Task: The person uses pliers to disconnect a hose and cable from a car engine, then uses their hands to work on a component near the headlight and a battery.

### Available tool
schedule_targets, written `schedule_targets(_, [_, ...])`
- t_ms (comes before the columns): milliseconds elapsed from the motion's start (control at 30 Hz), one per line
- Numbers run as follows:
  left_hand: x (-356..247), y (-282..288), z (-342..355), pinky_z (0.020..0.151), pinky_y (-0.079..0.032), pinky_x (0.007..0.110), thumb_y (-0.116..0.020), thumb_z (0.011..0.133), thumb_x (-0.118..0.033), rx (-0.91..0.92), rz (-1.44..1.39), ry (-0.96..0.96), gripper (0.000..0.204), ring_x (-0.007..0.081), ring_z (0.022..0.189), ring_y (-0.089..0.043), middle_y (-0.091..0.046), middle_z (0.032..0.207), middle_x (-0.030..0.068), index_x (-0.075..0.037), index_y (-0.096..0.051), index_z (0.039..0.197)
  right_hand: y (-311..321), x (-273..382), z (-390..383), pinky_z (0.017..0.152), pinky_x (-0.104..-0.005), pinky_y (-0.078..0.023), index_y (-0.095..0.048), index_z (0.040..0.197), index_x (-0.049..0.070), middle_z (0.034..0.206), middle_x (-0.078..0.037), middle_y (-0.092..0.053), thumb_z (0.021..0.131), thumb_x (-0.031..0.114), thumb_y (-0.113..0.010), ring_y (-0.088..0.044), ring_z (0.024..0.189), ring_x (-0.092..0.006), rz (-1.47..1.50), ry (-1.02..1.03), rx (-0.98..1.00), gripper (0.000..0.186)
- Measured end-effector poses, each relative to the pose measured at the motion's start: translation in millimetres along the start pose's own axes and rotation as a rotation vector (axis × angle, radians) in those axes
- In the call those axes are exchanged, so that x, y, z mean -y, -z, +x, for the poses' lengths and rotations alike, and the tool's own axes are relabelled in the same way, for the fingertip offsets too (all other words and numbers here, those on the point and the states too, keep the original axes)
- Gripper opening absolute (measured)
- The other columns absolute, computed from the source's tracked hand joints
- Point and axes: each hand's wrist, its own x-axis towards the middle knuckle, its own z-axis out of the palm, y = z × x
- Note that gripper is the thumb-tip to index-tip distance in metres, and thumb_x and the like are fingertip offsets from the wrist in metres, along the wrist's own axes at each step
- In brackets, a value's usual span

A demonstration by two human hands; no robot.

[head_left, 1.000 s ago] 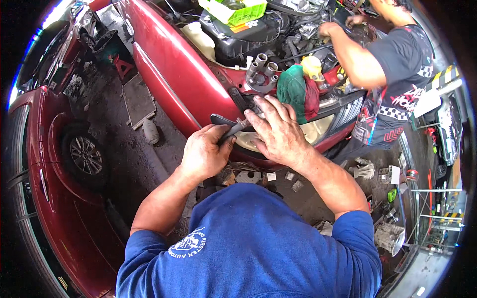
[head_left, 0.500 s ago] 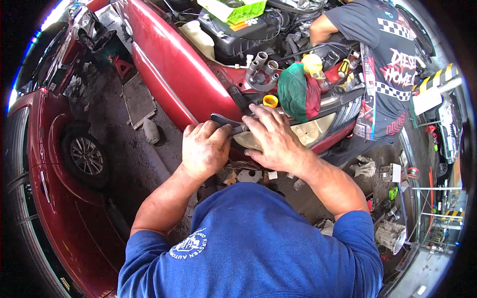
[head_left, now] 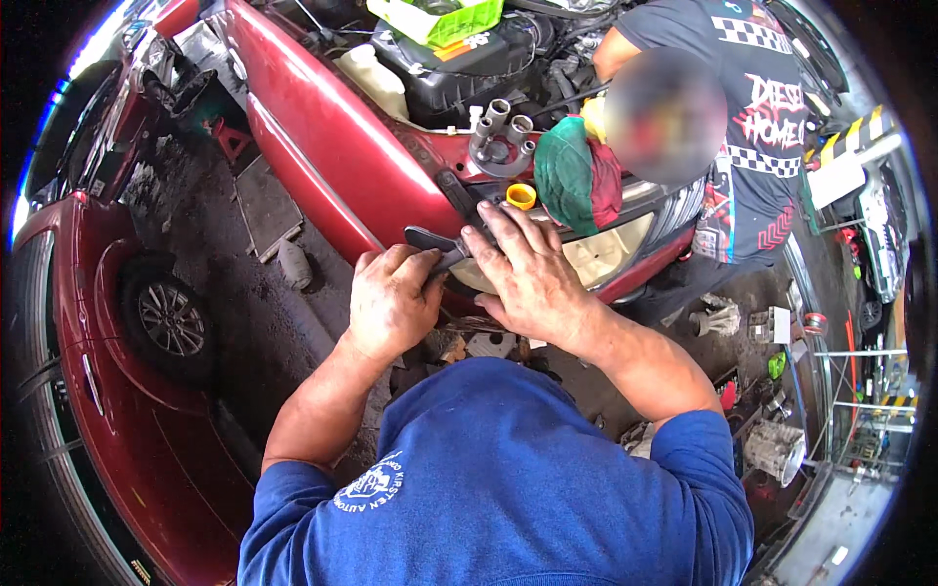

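Observation:
In front of the red car's headlight area, my left hand (head_left: 396,298) is closed around a dark, slim piece (head_left: 432,238) with a flat rounded end. Its exact kind does not show. My right hand (head_left: 537,273) is spread, fingers stretched out, with its fingertips at the piece's far side; whether they press on it I cannot tell. Just beyond that hand sits a yellow cap (head_left: 521,196). Beside the cap lies a green and dark red cloth (head_left: 572,174). A round grey holder with upright metal sockets (head_left: 502,142) stands on the car's front panel.
A co-worker (head_left: 757,127) leans over the engine bay at the right. A green basket (head_left: 440,20) rests on the black engine part (head_left: 440,73). At the left is another red car (head_left: 107,293). A grey bottle (head_left: 294,264) and a flat board (head_left: 266,207) lie on the floor.
The co-worker's head has come down over the front of the engine bay, hiding the yellow items there. Both my hands have shifted only slightly, and the dark piece's angle has changed a little.

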Motion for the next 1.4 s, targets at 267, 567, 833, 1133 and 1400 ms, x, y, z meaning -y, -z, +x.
schedule_targets(267, [-8,2,2,0.072,-0.047,0.039,-0.075,0.069,-0.014,-0.029,0.089,-0.002,0.030,0.0256,0.077,-0.064,-0.063,0.084,0.0071,-0.007,-0.070,0.098,2,-4,6,0.103,-0.0532,-0.036,-0.049,0.131,0.003,0.143,-0.023,-0.037,0.072,0.031,-0.077,-0.036,0.132,-0.0388,0.139,-0.060,0.051,0.071])
schedule_targets(567, [9,-5,-8,0.063,-0.047,0.031,-0.063,0.091,-0.020,0.410,-0.827,0.722,0.022,0.0157,0.066,-0.059,-0.061,0.071,0.0043,0.001,-0.069,0.098,-10,-6,-15,0.103,-0.0536,-0.034,-0.045,0.140,0.019,0.144,-0.020,-0.036,0.072,0.024,-0.075,-0.037,0.132,-0.0374,-0.086,0.073,-0.029,0.074])
schedule_targets(833, [12,5,-6,0.053,-0.039,0.023,-0.056,0.096,-0.024,0.547,-1.395,1.066,0.028,0.0075,0.058,-0.048,-0.059,0.070,0.0012,0.001,-0.067,0.101,-5,-8,-22,0.108,-0.0565,-0.025,-0.043,0.142,0.028,0.150,-0.016,-0.033,0.089,0.028,-0.052,-0.031,0.138,-0.0360,-0.156,0.113,0.013,0.054])
schedule_targets(1133, [-1,3,-10,0.065,-0.051,0.036,-0.071,0.081,-0.008,0.255,-0.532,0.311,0.021,0.0254,0.072,-0.064,-0.065,0.084,0.0132,0.002,-0.066,0.099,9,-10,-4,0.106,-0.0519,-0.032,-0.052,0.125,0.005,0.142,-0.020,-0.037,0.070,0.026,-0.078,-0.036,0.133,-0.0374,0.051,0.009,0.043,0.065])
schedule_targets(1400, [-2,12,-4,0.069,-0.052,0.038,-0.072,0.078,-0.009,0.086,-0.308,0.139,0.024,0.0336,0.076,-0.064,-0.063,0.081,0.0167,0.002,-0.066,0.099,18,1,2,0.105,-0.0520,-0.034,-0.047,0.137,0.010,0.144,-0.021,-0.037,0.070,0.027,-0.078,-0.038,0.130,-0.0384,-0.002,0.061,0.034,0.075])
